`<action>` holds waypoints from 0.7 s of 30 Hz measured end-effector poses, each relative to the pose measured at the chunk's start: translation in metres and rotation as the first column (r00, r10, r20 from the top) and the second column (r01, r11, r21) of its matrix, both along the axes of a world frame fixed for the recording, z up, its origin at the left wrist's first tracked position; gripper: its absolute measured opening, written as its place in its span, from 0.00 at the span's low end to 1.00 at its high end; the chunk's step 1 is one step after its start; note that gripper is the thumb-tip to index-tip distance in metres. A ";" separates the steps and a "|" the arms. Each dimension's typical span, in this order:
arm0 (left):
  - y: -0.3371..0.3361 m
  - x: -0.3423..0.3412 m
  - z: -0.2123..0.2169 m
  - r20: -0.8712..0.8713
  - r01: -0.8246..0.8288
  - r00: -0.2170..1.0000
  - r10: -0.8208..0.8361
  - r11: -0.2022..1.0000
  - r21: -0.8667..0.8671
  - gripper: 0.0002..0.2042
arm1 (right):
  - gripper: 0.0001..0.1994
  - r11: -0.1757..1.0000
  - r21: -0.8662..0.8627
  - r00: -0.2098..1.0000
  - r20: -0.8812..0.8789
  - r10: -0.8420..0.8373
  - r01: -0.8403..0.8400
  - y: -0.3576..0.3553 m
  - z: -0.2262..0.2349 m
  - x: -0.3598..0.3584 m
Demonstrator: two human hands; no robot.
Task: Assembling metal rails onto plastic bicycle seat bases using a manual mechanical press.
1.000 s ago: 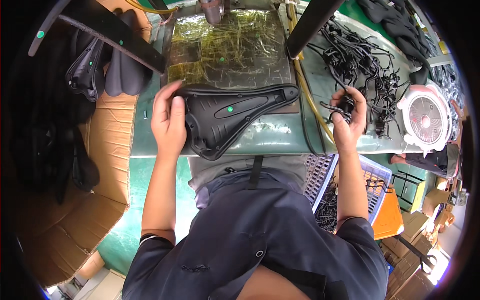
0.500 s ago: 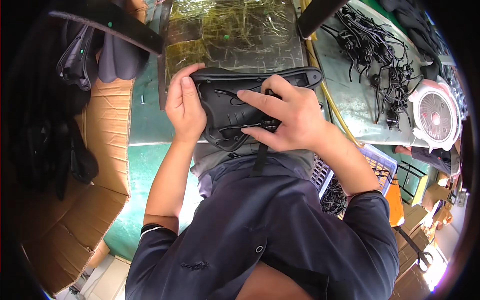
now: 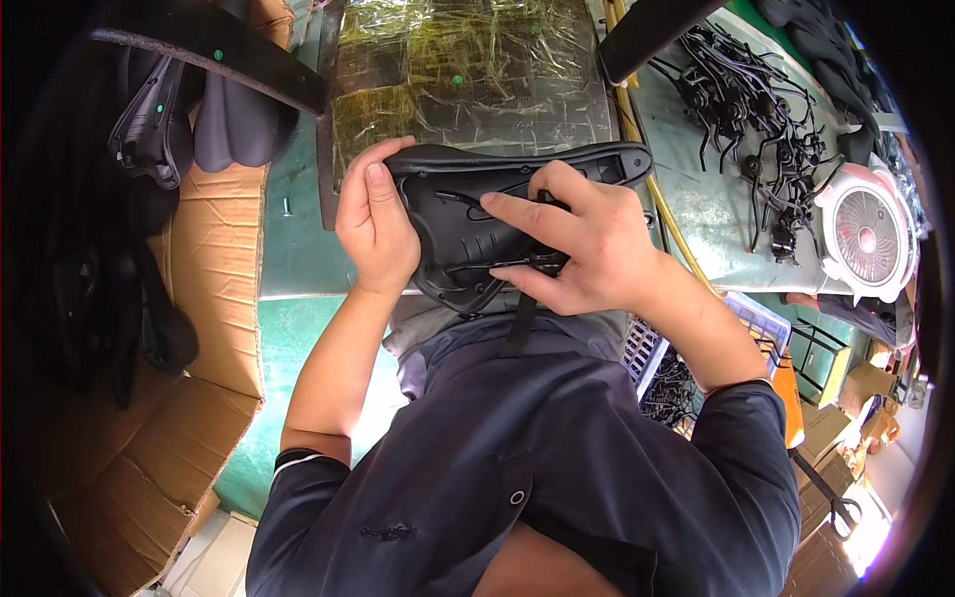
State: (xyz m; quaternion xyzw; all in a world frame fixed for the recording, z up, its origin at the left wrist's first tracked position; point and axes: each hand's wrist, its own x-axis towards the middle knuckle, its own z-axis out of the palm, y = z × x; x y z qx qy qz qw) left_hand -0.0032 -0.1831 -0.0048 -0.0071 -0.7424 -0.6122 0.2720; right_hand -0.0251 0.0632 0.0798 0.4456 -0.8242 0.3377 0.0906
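I have the black saddle (image 3: 448,229) underside up in front of my waist, over the near edge of the green bench (image 3: 676,179), its wide end to my left and its nose to my right. My left hand (image 3: 378,234) is wrapped round that wide end, thumb over the rim, gripping it. My right hand (image 3: 597,249) holds a black wire frame (image 3: 468,267) down in the saddle's hollow, forefinger and thumb spread along its two arms and the other fingers curled in. My own palm covers the middle of the frame, so I can't fairly say whether anything sits home under there. If I pressed one arm harder than the other, I'd expect the frame to skew and a tip to miss its seat or scrape the shell. The saddle overhangs the bench on my side, so a loose left grip could let it tip toward my lap. Too hard a shove to the right might also catch the yellow hose (image 3: 668,214) by the saddle's nose. The tangled pile of frames (image 3: 741,109) lies well beyond that nose, unlikely to snag.
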 end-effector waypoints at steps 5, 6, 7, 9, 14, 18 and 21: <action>0.001 0.000 0.002 0.003 -0.003 1.000 0.003 1.000 -0.012 0.15 | 0.32 1.000 -0.001 1.000 -0.003 -0.022 0.022 -0.001 0.001 0.001; 0.001 0.000 0.002 0.005 -0.004 1.000 0.004 1.000 -0.008 0.15 | 0.31 1.000 0.008 1.000 -0.014 0.001 -0.001 -0.002 0.001 0.001; 0.001 0.000 0.003 0.004 -0.001 1.000 0.001 1.000 -0.009 0.15 | 0.31 1.000 0.017 0.999 -0.026 0.024 -0.024 -0.003 0.001 0.000; 0.003 -0.001 0.002 0.007 -0.006 1.000 0.006 1.000 -0.010 0.16 | 0.31 0.999 0.028 0.998 -0.045 0.032 -0.031 -0.004 0.000 -0.001; 0.002 0.000 0.003 0.044 0.016 0.999 -0.016 1.000 0.008 0.16 | 0.31 0.994 0.023 0.991 -0.083 0.107 -0.105 -0.015 0.000 -0.012; 0.002 -0.002 -0.001 0.051 0.024 0.998 -0.024 1.000 0.003 0.16 | 0.32 0.991 0.010 0.988 -0.079 0.135 -0.135 -0.015 -0.005 -0.018; 0.003 -0.005 0.002 0.021 0.037 0.999 -0.036 0.998 -0.053 0.16 | 0.33 0.984 0.035 0.983 -0.065 0.174 -0.172 -0.016 -0.002 -0.032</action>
